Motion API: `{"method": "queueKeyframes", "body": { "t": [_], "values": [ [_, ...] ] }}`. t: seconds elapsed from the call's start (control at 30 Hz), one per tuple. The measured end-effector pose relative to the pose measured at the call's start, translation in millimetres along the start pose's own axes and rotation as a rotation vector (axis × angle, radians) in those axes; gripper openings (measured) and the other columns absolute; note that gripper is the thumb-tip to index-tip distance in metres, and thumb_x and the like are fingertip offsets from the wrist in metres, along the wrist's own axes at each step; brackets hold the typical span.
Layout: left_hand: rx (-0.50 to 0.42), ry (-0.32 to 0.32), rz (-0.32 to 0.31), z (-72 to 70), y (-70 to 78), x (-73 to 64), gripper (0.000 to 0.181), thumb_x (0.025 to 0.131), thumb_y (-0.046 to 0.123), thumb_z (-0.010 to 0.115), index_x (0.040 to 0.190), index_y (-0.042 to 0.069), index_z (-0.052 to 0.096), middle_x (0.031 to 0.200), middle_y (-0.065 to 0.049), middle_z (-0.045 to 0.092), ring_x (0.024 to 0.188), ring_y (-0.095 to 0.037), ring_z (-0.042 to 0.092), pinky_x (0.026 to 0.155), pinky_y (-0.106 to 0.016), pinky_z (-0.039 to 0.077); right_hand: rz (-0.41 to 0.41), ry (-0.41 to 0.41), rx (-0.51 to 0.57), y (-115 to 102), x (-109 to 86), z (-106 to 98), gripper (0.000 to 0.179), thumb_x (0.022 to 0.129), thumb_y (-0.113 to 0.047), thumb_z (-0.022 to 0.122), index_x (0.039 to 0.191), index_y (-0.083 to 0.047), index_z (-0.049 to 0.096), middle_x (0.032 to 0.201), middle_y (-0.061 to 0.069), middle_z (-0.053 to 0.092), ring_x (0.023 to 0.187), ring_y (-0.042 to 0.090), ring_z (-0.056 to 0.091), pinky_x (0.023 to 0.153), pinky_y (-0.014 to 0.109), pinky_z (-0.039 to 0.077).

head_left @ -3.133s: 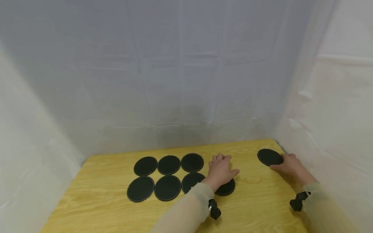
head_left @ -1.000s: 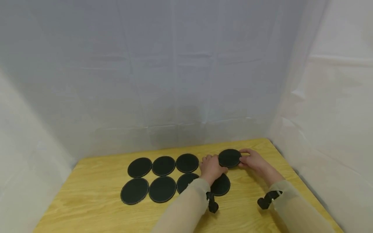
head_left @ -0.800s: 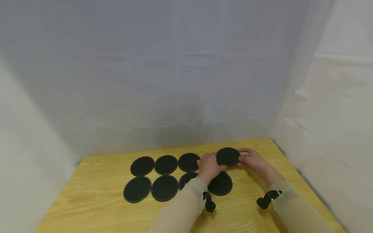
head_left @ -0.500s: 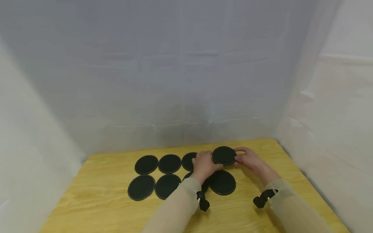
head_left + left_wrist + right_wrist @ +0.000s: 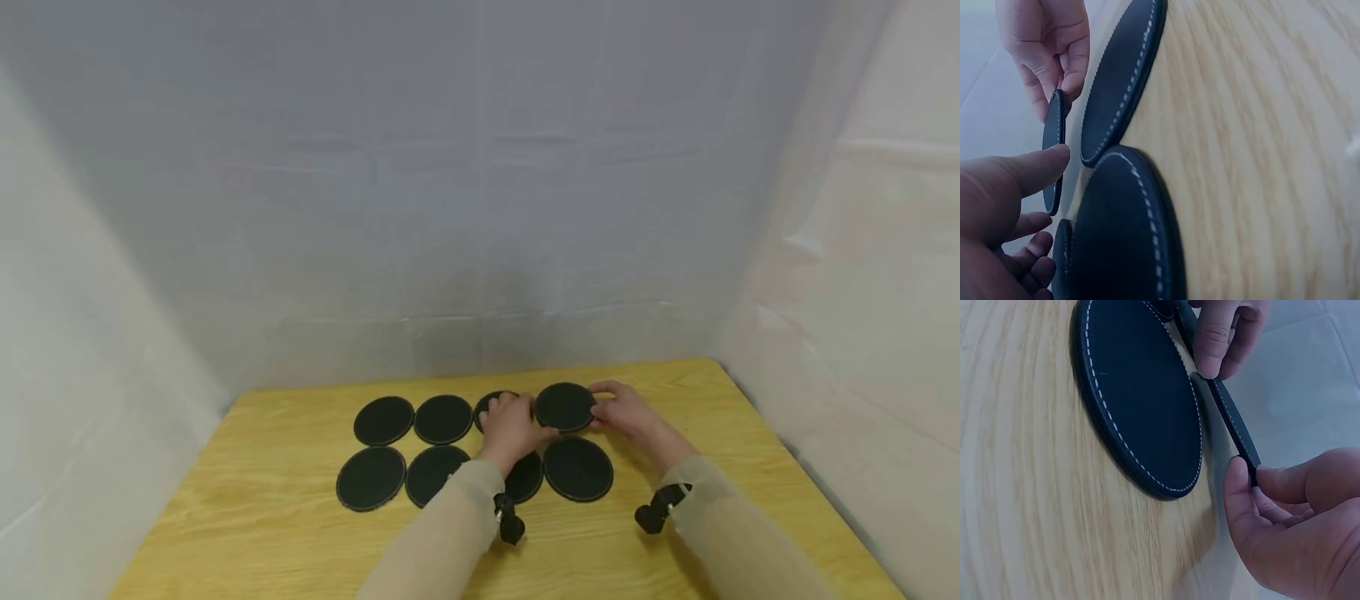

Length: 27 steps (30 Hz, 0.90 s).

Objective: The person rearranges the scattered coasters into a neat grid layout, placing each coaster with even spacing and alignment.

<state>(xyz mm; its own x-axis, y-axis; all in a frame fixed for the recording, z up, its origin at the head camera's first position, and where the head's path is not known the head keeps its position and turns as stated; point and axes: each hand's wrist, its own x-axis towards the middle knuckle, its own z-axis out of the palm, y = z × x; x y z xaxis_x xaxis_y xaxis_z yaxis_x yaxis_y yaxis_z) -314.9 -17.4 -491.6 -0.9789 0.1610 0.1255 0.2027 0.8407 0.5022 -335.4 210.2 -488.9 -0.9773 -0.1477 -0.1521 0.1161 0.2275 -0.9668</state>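
Both hands are on one round black coaster [image 5: 565,407] with pale stitching, held at the right end of the back row. My right hand [image 5: 636,417] pinches its right edge between thumb and fingers. At the opposite edge, my left hand [image 5: 513,429] holds it with the thumb and a finger. In the right wrist view this coaster [image 5: 1233,419] is tilted slightly off the wooden table. Directly in front of it lies another coaster [image 5: 578,469], flat. The left hand and sleeve partly cover the third back coaster [image 5: 486,408] and the third front coaster [image 5: 525,479].
Farther left, coasters lie edge to edge in two rows, among them a back-left coaster [image 5: 383,420] and a front-left coaster [image 5: 371,478]. White sheeting [image 5: 480,208] rises behind the wooden table [image 5: 262,517] and along both sides. Each wrist carries a small black camera.
My right hand has brought the coaster from the far right of the table leftward to the back row. The left hand has moved left and taken hold of its other edge.
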Motion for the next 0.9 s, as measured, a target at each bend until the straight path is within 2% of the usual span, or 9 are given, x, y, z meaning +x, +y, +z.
{"method": "queueKeyframes", "body": {
  "t": [0.27,0.43,0.57,0.67,0.9],
  "values": [
    [0.019,-0.002,-0.018,6.6,-2.5,-0.5,0.061,0.091,0.048,0.091,0.137,0.01,0.074,0.133,-0.014,0.064,0.118,-0.036,0.053,0.098,-0.058,0.04,-0.025,0.002,-0.037,2.6,0.5,1.9,0.048,0.106,0.015,0.051,0.152,0.019,0.042,0.127,0.04,0.066,0.076,0.016,0.068,0.069,0.026,0.058],
    [0.033,0.011,-0.013,10.1,-2.5,-0.1,0.063,0.092,0.046,0.091,0.14,0.011,0.073,0.133,-0.015,0.063,0.119,-0.036,0.053,0.097,-0.057,0.039,-0.082,0.061,-0.208,3.7,0.6,3.3,0.039,0.104,0.012,0.058,0.141,0.021,0.053,0.118,0.036,0.068,0.084,0.024,0.07,0.072,0.031,0.06],
    [0.039,0.024,-0.004,12.4,-4.1,0.5,0.063,0.092,0.045,0.092,0.142,0.011,0.072,0.134,-0.015,0.063,0.118,-0.036,0.052,0.096,-0.056,0.039,-0.121,0.117,-0.416,5.4,2.8,4.1,0.033,0.102,0.006,0.066,0.133,0.018,0.064,0.116,0.03,0.07,0.101,0.037,0.071,0.084,0.044,0.062],
    [0.039,0.021,-0.001,13.5,-4.9,0.5,0.063,0.092,0.044,0.092,0.143,0.012,0.072,0.135,-0.015,0.063,0.119,-0.036,0.052,0.096,-0.056,0.039,-0.127,0.127,-0.523,7.6,4.9,3.6,0.032,0.103,0.001,0.068,0.132,0.015,0.068,0.118,0.028,0.072,0.11,0.041,0.07,0.092,0.052,0.059],
    [0.038,0.01,-0.001,12.9,-4.7,1.9,0.063,0.092,0.043,0.091,0.143,0.013,0.072,0.136,-0.015,0.062,0.12,-0.036,0.052,0.097,-0.056,0.039,-0.115,0.114,-0.589,5.1,4.4,3.3,0.032,0.103,-0.001,0.07,0.132,0.014,0.07,0.122,0.028,0.072,0.114,0.043,0.069,0.097,0.057,0.057]
  ]
}}
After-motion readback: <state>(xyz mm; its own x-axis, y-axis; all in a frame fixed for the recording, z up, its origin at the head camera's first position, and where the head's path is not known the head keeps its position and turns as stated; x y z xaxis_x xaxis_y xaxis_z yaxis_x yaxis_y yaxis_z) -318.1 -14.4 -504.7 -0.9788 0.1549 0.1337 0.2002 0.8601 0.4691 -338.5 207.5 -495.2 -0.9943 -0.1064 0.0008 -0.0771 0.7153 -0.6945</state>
